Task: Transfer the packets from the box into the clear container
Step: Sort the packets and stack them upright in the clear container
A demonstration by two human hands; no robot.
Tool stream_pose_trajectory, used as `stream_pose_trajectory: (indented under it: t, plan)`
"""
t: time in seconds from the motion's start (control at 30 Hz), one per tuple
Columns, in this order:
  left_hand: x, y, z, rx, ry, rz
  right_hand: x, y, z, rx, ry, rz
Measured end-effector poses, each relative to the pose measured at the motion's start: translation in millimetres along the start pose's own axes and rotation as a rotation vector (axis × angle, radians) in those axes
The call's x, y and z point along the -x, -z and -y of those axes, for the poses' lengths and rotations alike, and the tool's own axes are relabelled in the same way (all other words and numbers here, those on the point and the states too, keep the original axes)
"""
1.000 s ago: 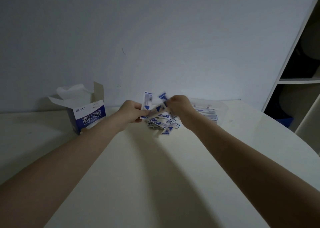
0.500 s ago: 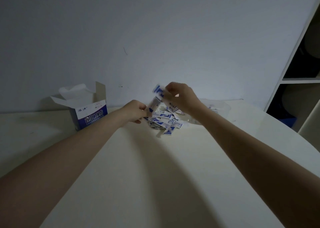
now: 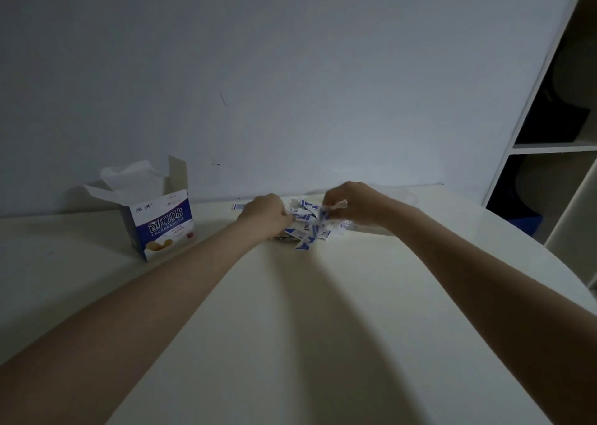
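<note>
A heap of small white-and-blue packets [image 3: 307, 227] lies on the table near the wall. My left hand [image 3: 266, 216] rests on the heap's left side with its fingers curled into the packets. My right hand [image 3: 352, 203] hovers just right of the heap and pinches a few packets that hang from its fingers. The clear container [image 3: 402, 195] sits behind and under my right wrist, mostly hidden. The opened blue-and-white box [image 3: 161, 224] stands upright at the left, flaps up, white paper sticking out of it.
The cream table [image 3: 290, 327] has a rounded edge at the right. A white shelf unit [image 3: 555, 146] with dark items stands beyond that edge. One stray packet [image 3: 238, 206] lies near the wall behind my left hand.
My right hand, raised above the heap half a second ago, has dropped to the heap's right side with packets in its fingers. My left hand has stayed on the heap.
</note>
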State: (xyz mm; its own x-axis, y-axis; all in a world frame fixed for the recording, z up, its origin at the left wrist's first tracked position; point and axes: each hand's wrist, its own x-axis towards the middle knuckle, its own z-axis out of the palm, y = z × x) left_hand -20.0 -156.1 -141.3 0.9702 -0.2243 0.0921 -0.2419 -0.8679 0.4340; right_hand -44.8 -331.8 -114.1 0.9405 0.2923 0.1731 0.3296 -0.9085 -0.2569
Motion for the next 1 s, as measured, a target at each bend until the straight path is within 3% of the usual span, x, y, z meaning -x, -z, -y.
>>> stream_pose_trajectory:
  t: [0.13, 0.23, 0.5, 0.73, 1.0]
  plan:
    - [-8, -4, 3, -0.247, -0.193, 0.116, -2, -18, 4, 0.157, 0.065, 0.219]
    - [-14, -11, 13, -0.382, -0.226, 0.206, -9, -37, 11, 0.256, 0.111, 0.301]
    - [-12, -9, 17, -0.122, -0.184, 0.181, -10, -38, 3, 0.173, 0.095, 0.345]
    - [-16, -9, 28, -0.138, -0.191, 0.132, -9, -34, 6, 0.112, 0.021, 0.445]
    - [-18, 7, 38, 0.029, -0.165, 0.131, 2, -16, 7, -0.015, -0.025, 0.268]
